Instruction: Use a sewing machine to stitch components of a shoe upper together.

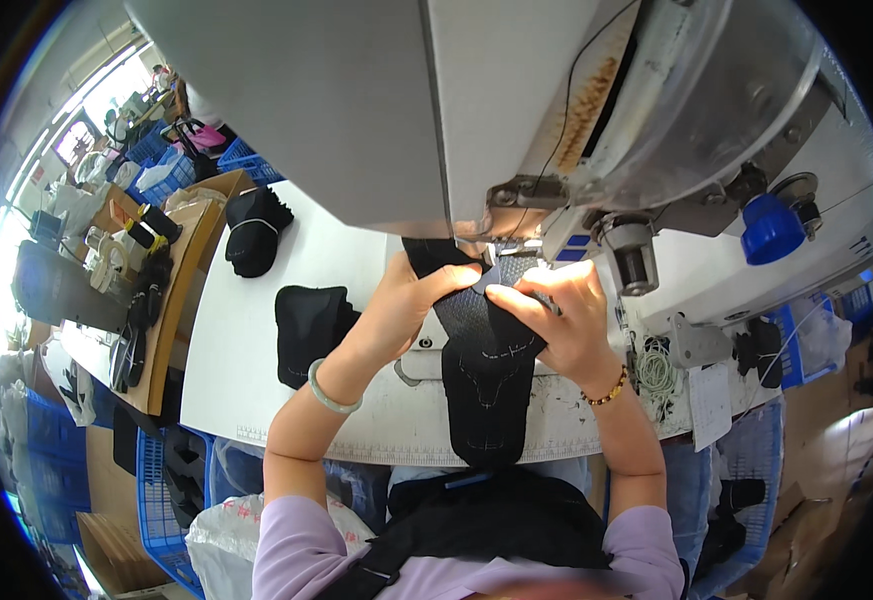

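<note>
The black fabric piece (486, 370) lay lengthwise toward the sewing machine (516, 120), its far end pinched by the left hand (411, 300) and right hand (556, 310), apparently beneath the needle.

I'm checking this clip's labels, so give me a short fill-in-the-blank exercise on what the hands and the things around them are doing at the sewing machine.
1. Both hands, the left hand and the right hand, press on a ____ fabric piece under the sewing machine.
2. The pale green bangle sits on the ____ wrist.
3. The beaded bracelet sits on the ____ wrist.
4. The spool on the machine's right side is ____.

Missing words: black; left; right; blue
</note>
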The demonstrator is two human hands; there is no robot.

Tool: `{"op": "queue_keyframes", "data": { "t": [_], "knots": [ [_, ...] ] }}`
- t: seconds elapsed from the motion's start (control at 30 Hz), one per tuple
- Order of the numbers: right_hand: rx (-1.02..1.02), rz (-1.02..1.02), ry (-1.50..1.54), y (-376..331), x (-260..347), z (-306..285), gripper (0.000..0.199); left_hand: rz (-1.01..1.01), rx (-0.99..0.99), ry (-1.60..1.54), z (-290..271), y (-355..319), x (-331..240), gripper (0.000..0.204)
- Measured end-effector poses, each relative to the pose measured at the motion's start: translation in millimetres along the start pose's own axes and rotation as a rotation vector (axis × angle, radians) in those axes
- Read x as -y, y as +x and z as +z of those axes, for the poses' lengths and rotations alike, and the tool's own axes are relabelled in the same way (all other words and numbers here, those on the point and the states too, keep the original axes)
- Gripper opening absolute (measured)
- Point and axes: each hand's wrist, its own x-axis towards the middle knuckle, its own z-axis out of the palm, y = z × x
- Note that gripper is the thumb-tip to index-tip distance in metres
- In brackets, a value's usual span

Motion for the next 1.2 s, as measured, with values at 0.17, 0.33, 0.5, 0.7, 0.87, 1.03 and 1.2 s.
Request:
{"op": "queue_keyframes", "data": {
  "t": [0.17,0.33,0.5,0.7,0.87,1.03,1.2],
  "knots": [
    [-0.004,0.066,0.036,0,4,-1,0.038,0.018,-0.027,0.0,1,1,5,0.017],
    [-0.008,0.121,0.016,3,3,-2,0.04,0.04,-0.008,-0.023,1,4,8,0.013],
    [0.046,0.168,-0.017,1,9,2,0.044,-0.004,0.001,-0.109,-4,12,8,0.013],
    [0.026,0.115,-0.12,0,13,-2,0.05,0.02,-0.048,-0.148,1,10,10,0.016],
    [-0.074,0.056,-0.114,-7,13,-2,0.045,0.173,-0.173,-0.103,9,6,25,0.016],
    [-0.088,0.071,-0.102,-7,11,-1,0.041,0.208,-0.213,-0.069,11,3,32,0.015],
    [-0.145,0.118,-0.158,-10,4,-1,0.037,0.214,-0.298,-0.043,28,-2,31,0.016]
  ]
}}
